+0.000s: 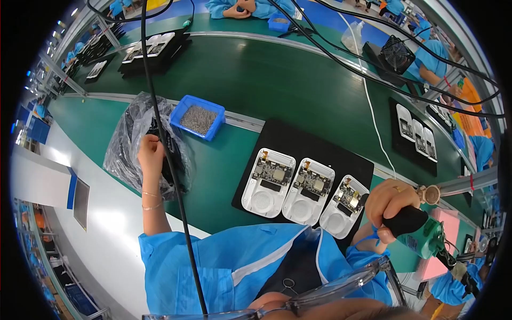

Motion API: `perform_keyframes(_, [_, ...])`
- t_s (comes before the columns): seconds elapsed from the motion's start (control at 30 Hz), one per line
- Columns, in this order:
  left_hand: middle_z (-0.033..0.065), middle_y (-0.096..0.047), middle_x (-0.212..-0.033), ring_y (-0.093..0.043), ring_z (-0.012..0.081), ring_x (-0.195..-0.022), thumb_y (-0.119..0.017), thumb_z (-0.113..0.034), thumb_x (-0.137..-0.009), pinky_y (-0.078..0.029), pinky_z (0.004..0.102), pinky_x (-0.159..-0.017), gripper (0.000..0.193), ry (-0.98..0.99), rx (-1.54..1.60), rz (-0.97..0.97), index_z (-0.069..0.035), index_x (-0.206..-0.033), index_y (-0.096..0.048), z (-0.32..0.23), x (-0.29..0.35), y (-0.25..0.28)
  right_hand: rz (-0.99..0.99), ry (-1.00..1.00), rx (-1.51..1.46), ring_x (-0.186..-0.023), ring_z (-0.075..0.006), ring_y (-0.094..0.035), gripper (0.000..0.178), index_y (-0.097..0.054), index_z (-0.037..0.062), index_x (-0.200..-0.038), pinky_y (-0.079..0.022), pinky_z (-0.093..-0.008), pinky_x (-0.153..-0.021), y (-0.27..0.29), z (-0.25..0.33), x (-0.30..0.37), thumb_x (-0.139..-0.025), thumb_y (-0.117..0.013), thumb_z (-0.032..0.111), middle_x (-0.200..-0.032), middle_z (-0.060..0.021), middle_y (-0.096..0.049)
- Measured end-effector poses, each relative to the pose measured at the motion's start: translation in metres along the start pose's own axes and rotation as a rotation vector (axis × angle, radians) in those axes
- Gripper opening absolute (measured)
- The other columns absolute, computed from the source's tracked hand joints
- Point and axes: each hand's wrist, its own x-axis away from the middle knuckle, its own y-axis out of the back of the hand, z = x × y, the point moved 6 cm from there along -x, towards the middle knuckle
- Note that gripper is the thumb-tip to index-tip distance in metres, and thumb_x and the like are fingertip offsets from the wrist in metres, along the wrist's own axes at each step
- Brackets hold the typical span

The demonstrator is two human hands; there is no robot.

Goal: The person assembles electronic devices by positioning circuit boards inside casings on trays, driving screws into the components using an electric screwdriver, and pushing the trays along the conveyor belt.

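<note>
We're prob. at parts pickup: L hand (151, 154) curled over clear bag (124, 145), can't tell if gripping, R hand (392, 205) clasping green/blk driver (422, 238), 3 white housings (302, 210) just left of it; next move prob. needs L hand over at those.

Bright, even, cool light fills the scene, casting mostly soft shadows. Glare bleaches patches of the white surface (120, 256) at left, and small highlights fleck the clear plastic bag (124, 140). The near white housings (262, 201) look crisp; far detail softens. Straight edges bow toward a black rim.
</note>
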Motion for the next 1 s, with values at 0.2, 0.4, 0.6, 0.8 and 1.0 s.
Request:
perform_keyframes(0.2, [0.0018, -0.056, -0.076, -0.05, 0.0065, -0.066, -0.053, -0.002, -0.086, -0.041, 0.0201, -0.059, 0.021, -0.003, 0.466, 0.154, 0.005, -0.105, -0.059, -0.073, 0.015, 0.038, -0.179, -0.104, 0.074, -0.047, -0.0199, -0.052, 0.024, -0.056, 0.0048, -0.072, -0.041, -0.0284, -0.045, 0.0, -0.001, 0.005, -0.063, -0.074, 0.018, -0.055, -0.0036, -0.053])
perform_keyframes(0.4, [0.008, -0.056, -0.087, -0.056, 0.0158, -0.08, -0.057, 0.008, -0.076, -0.045, 0.0232, -0.071, 0.022, -0.299, 0.38, 0.374, 0.003, -0.097, -0.06, -0.179, 0.042, -0.013, -0.268, -0.241, 0.133, -0.052, -0.0107, -0.053, 0.026, -0.058, 0.0035, -0.076, -0.039, -0.0224, -0.048, 0.008, -0.03, 0.004, -0.056, -0.073, 0.006, -0.065, -0.0033, -0.056])
perform_keyframes(0.6, [0.0147, -0.053, -0.087, -0.054, 0.0321, -0.076, -0.059, 0.002, -0.075, -0.047, 0.0365, -0.067, 0.016, -0.76, 0.379, 0.566, 0.002, -0.09, -0.056, -0.253, 0.079, -0.076, -0.295, -0.358, -0.094, -0.063, -0.0059, -0.05, 0.029, -0.049, -0.0004, -0.097, -0.04, -0.0217, -0.056, -0.013, -0.067, -0.015, -0.072, -0.064, 0.002, -0.071, -0.0007, -0.055])
perform_keyframes(0.8, [0.0111, -0.053, -0.081, -0.054, 0.0269, -0.072, -0.061, 0.002, -0.074, -0.047, 0.0343, -0.062, 0.014, -0.807, 0.386, 0.694, 0.0, -0.087, -0.056, -0.267, 0.095, -0.115, -0.31, -0.293, 0.054, -0.05, -0.0098, -0.043, 0.027, -0.036, 0.0022, -0.1, -0.037, -0.0247, -0.046, -0.006, -0.098, -0.021, -0.08, -0.053, -0.004, -0.065, -0.0053, -0.049])
perform_keyframes(1.0, [0.0108, -0.053, -0.086, -0.053, 0.0261, -0.079, -0.062, -0.001, -0.073, -0.046, 0.0344, -0.067, 0.016, -1.065, 0.349, 0.636, -0.001, -0.087, -0.055, -0.271, 0.097, -0.133, -0.373, -0.315, 0.063, -0.05, -0.0091, -0.046, 0.028, -0.04, -0.0001, -0.101, -0.038, -0.0227, -0.046, -0.002, -0.111, -0.027, -0.078, -0.056, -0.002, -0.065, -0.0042, -0.051])
